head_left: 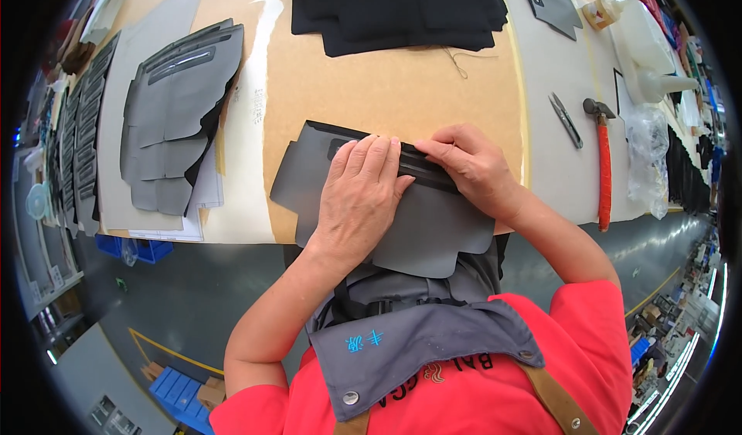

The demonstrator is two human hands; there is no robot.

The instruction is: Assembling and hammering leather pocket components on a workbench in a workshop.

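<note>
A dark grey cut panel (425, 230), leather-like, lies at the table's front edge and overhangs it toward me. Along its far edge runs a black strip with a long slot. My left hand (362, 192) rests flat on the panel, fingers stretched out and pointing away from me. To its right, my right hand (469, 166) pinches the panel's far edge between thumb and fingertips. The fingers of my left hand cover part of the slot.
Black fabric pieces (398, 10) lie stacked at the far middle. Grey panels (174, 118) overlap at the left. On the right are a red-handled hammer (604, 168), small snips (566, 120), a plastic bag (648, 157) and a white bottle (663, 86). Blue bins (178, 392) stand below at left.
</note>
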